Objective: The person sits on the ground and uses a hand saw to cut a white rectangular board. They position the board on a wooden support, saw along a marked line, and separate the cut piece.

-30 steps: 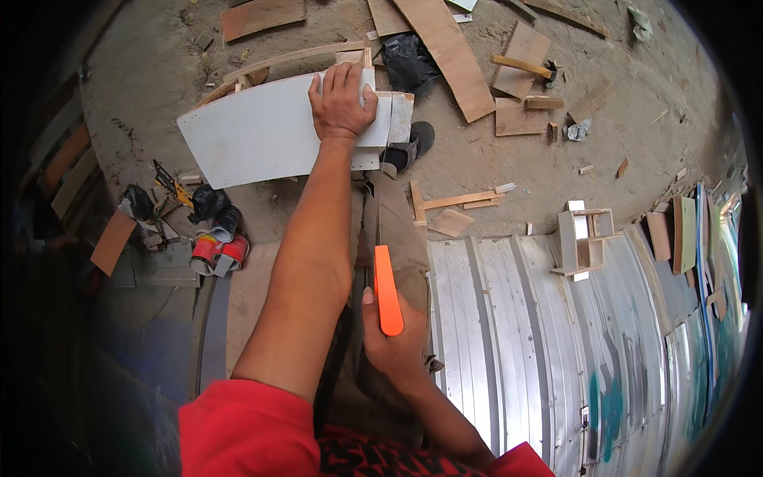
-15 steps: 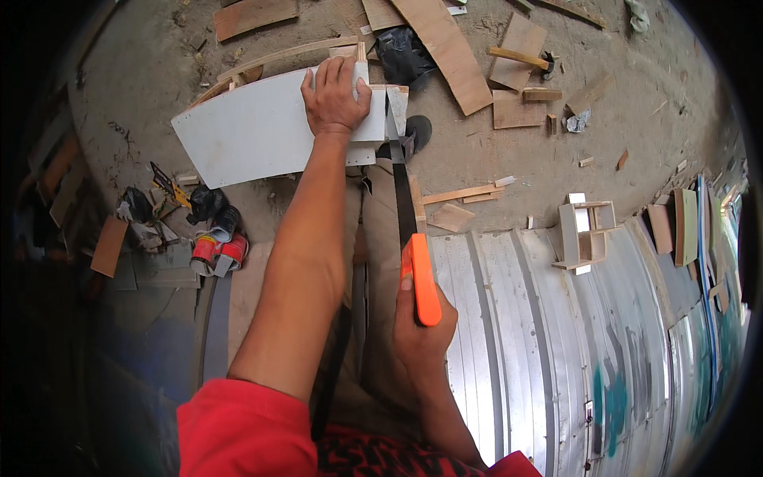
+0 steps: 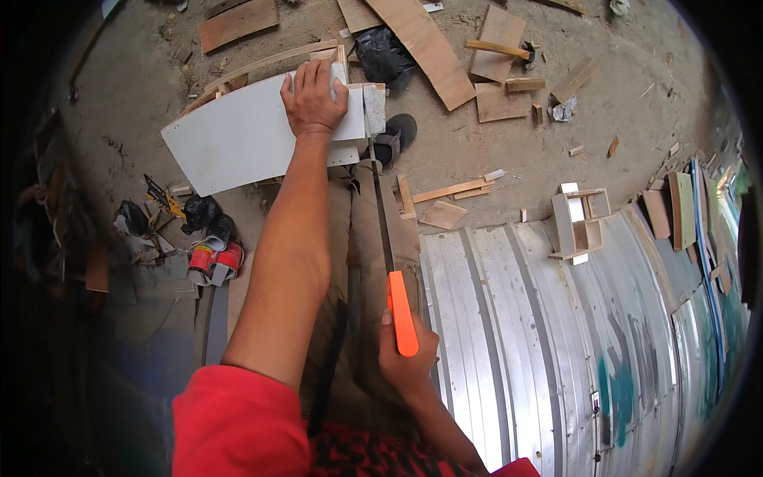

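My right hand (image 3: 409, 358) grips the orange handle of a handsaw (image 3: 403, 314). Its long dark blade runs away from me, and the tip end meets a white-faced wooden piece (image 3: 230, 139) with a curved frame. The blade sits in line with a cut beside a narrow end strip (image 3: 374, 110). My left hand (image 3: 314, 99) presses on the white face near its far edge, fingers stretched out, left of the cut. My shoe (image 3: 397, 137) shows just beyond the blade, partly hidden by the piece.
Plywood offcuts (image 3: 421, 52) and a black plastic bag (image 3: 383, 56) lie on the dirt ground ahead. A hammer (image 3: 502, 51) rests on scraps. At the right, a small wooden frame (image 3: 578, 222) stands by ridged metal sheeting (image 3: 509, 318). Red cans (image 3: 226, 258) are on the left.
My right hand has drawn the saw back toward me, so less of the blade overlaps the white piece. My left hand stays on the board. The whole view has shifted slightly.
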{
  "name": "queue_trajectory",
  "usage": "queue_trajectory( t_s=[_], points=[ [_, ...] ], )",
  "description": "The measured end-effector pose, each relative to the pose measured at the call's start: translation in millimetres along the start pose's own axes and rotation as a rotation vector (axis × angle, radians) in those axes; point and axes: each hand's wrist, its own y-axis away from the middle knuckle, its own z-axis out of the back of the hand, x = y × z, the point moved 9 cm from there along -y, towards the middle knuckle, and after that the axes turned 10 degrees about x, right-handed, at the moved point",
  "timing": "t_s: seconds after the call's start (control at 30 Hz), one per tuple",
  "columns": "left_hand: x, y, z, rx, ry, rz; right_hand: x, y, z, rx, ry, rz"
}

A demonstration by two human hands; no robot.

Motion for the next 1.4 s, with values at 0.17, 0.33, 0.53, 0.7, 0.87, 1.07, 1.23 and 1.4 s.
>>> queue_trajectory(
  t_s=[0.17,0.33,0.53,0.7,0.87,1.07,1.23,1.4],
  points=[
    [0.4,-1.5,-3.0,-0.058,-0.040,-0.007,-26.3,-101.8,-16.1,-0.032,-0.148,-0.012],
    [-6.1,-4.5,-2.9,-0.029,-0.043,-0.029,-13.7,-178.1,-43.3,-0.154,-0.286,0.189],
    [3.6,0.6,-4.6,-0.021,-0.064,0.023,-36.9,-55.9,-34.4,0.007,-0.129,0.014],
    [-2.3,-2.9,-1.8,0.008,-0.010,0.020,-25.7,-9.9,-2.5,-0.057,-0.080,0.037],
    [-3.8,-2.3,-0.8,-0.002,-0.036,0.003,-21.0,-173.2,-32.9,-0.088,-0.231,0.088],
    [-9.6,0.3,0.7,0.031,-0.027,-0.025,-44.2,-187.1,-46.7,-0.123,-0.315,0.137],
    [-10.1,-1.3,3.0,0.048,-0.029,-0.042,-41.2,-179.5,-57.8,-0.123,-0.391,0.088],
    [-11.4,-1.9,1.4,0.054,0.014,-0.053,-43.8,-176.6,-62.2,-0.175,-0.320,0.187]
  ],
)
